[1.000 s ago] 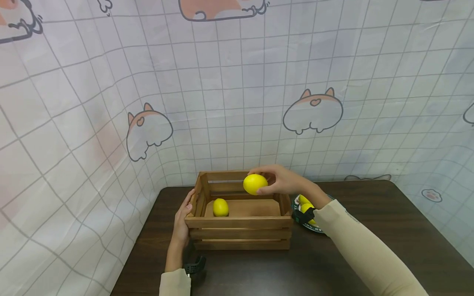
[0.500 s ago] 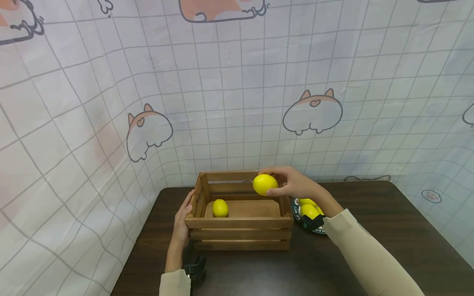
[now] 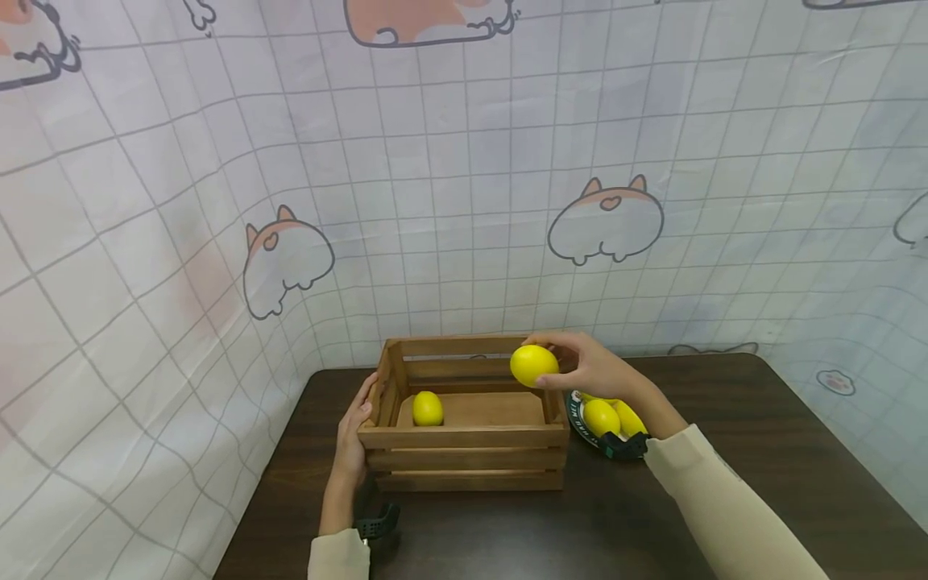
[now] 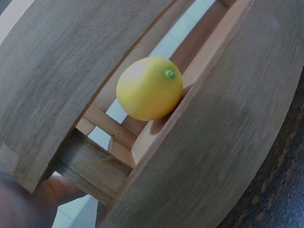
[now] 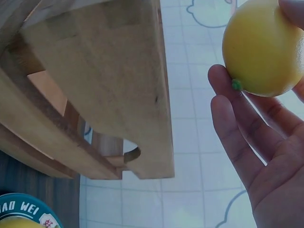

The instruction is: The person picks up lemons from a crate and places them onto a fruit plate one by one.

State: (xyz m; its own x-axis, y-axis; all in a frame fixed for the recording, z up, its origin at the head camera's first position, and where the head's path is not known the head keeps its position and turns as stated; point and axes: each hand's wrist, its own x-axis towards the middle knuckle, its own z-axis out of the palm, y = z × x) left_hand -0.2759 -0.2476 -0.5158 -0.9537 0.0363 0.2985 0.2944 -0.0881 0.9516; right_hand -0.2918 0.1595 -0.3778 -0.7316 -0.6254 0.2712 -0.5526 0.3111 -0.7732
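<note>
A lemon point(image 3: 534, 366) is held between the thumb and fingers of my right hand point(image 3: 590, 370), up by the right end of the wooden crate point(image 3: 464, 437). The right wrist view shows this lemon point(image 5: 261, 50) close up, with its green stem end towards the fingers. Inside the crate, near its left end, lies another lemon point(image 3: 428, 409), whose green tip shows in the left wrist view. My left hand point(image 3: 353, 439) rests against the outside of the crate's left end, fingers fairly straight along it. Part of that hand is hidden behind the wood in the left wrist view.
Right of the crate, a dark green-rimmed plate point(image 3: 580, 420) bears several yellow fruits point(image 3: 602, 417), partly covered by the right wrist's strap. Everything stands on a dark wooden table point(image 3: 725, 475). A grid-patterned cloth point(image 3: 464, 201) hangs behind and at the sides.
My right hand has moved to the right with the lemon, from over the crate's middle to its right end. More of the plate shows now. The left hand stays in place.
</note>
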